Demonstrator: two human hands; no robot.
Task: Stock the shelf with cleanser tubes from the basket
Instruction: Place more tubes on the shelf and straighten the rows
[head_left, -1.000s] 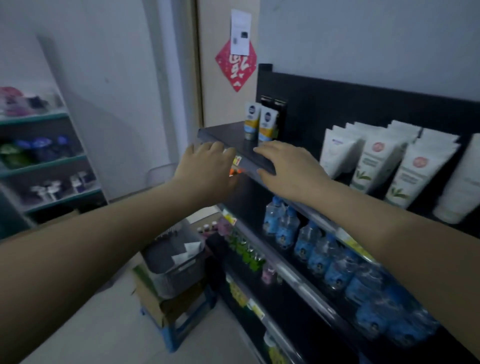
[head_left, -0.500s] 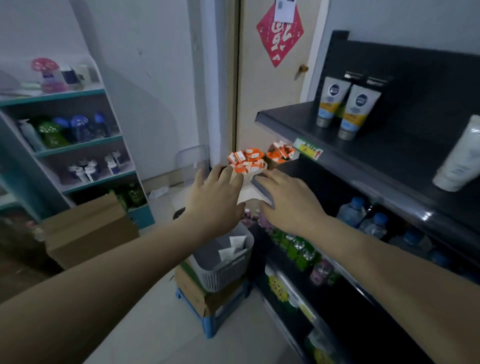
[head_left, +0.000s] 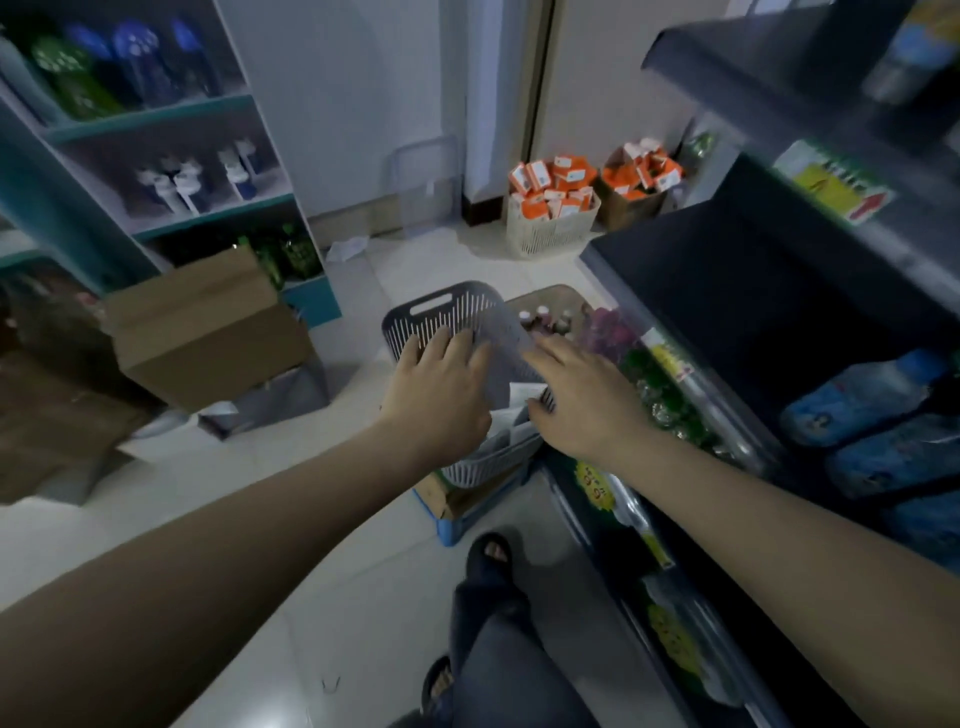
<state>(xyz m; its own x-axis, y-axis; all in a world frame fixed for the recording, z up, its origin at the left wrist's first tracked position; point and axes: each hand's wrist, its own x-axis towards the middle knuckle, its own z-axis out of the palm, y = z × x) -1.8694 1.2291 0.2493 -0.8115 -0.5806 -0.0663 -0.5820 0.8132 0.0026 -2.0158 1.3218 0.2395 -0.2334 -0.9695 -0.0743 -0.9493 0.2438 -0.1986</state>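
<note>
We hover left grip (head_left: 441, 387) and right grip (head_left: 579, 397) over basket (head_left: 467, 312), both wide, empty; white tubes (head_left: 511, 423) inside basket.

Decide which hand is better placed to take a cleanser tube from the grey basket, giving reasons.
Likely the right hand: its thumb lies beside the white tubes, and it is nearer the shelf.

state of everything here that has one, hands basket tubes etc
left hand, open, spread over grey basket, empty
right hand, open over the basket, empty
grey basket, upright, nearly empty
tubes, lying loose in it
cream basket, heaped with orange boxes
</note>
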